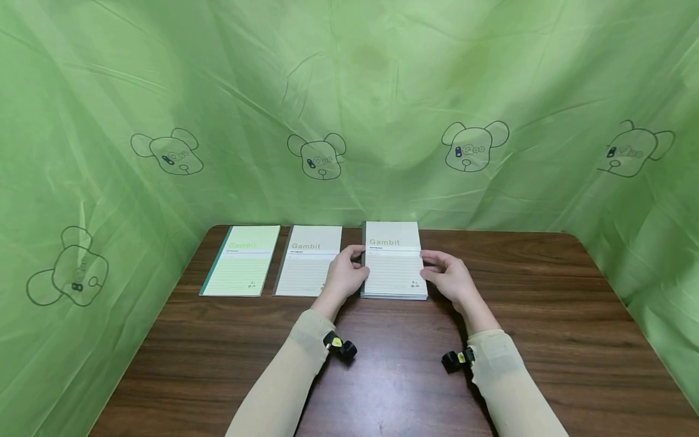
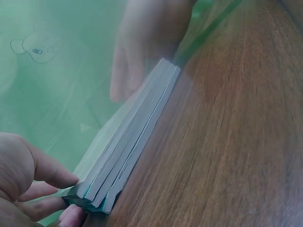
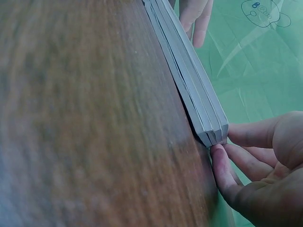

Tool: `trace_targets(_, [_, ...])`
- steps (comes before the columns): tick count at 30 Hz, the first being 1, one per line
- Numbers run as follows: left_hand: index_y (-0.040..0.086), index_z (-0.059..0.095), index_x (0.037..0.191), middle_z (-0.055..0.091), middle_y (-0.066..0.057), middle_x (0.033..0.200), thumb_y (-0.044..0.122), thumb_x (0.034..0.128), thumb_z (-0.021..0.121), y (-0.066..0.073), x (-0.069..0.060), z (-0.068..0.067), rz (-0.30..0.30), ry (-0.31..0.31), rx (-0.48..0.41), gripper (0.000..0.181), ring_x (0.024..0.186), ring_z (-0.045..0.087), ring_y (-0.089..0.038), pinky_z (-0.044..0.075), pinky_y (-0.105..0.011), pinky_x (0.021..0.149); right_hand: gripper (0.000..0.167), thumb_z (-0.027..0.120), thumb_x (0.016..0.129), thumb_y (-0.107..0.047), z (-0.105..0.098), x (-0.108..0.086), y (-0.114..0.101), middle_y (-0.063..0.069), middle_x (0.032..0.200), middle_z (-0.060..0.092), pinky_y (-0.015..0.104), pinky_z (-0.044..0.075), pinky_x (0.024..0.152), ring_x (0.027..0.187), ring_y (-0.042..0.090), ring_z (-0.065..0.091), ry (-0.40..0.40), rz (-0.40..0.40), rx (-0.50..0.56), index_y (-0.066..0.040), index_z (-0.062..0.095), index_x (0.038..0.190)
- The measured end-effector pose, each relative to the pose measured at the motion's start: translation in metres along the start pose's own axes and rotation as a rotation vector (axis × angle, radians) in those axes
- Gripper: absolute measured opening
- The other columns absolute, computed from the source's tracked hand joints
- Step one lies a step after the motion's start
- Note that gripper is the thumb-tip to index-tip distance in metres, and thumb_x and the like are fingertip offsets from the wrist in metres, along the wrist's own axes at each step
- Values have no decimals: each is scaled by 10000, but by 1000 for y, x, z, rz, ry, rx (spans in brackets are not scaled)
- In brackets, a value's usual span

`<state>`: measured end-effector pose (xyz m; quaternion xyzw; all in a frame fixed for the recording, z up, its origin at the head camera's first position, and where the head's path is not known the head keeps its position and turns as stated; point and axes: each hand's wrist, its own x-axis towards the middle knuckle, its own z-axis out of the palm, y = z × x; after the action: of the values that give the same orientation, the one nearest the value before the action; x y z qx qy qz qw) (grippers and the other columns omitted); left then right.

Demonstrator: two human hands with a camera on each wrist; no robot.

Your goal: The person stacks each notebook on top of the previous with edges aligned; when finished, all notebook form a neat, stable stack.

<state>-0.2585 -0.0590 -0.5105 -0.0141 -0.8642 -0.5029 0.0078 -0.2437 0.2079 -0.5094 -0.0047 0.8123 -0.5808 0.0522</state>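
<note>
A stack of notebooks (image 1: pixel 393 264) with pale lined covers marked "Gambit" lies at the back middle of the wooden table. My left hand (image 1: pixel 346 276) holds its left spine edge, the thumb nearer me and the fingers farther back. On the opposite side, my right hand (image 1: pixel 448 278) holds the right edge with fingertips and thumb. The left wrist view shows slightly uneven page edges on the stack (image 2: pixel 128 142), with left-hand fingertips (image 2: pixel 71 179) at its corner. From the right wrist, the thumb (image 3: pixel 220 158) and fingers meet the near right corner; the far fingertips are partly hidden.
Left of the stack lies a grey-spined notebook (image 1: pixel 297 267), partly covered by my left hand. Farther left is a green notebook (image 1: pixel 240 261) with a teal spine. A green curtain (image 1: pixel 382 91) with bear-head drawings hangs behind the brown table (image 1: pixel 546 303) and at its sides.
</note>
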Motion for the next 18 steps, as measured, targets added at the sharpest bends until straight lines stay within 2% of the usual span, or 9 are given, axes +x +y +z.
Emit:
trace_targets(9, [106, 679, 1419, 678, -133, 1453, -4, 890, 710, -2, 1, 1, -10, 0, -28, 541, 1072, 700, -255, 584, -435, 902, 488, 705, 1016, 32, 2, 0, 0, 248, 1517, 623, 158, 525, 907, 1315, 415, 661, 13, -9, -15, 26, 619, 1497])
trace_targets(18, [116, 679, 1389, 676, -125, 1454, -14, 888, 716, -4, 1, 2, -19, 3, -41, 519, 1074, 695, -256, 578, -445, 920, 478, 701, 1018, 31, 2, -1, 0, 246, 1516, 624, 185, 537, 928, 1315, 411, 661, 22, 1, -19, 27, 624, 1490])
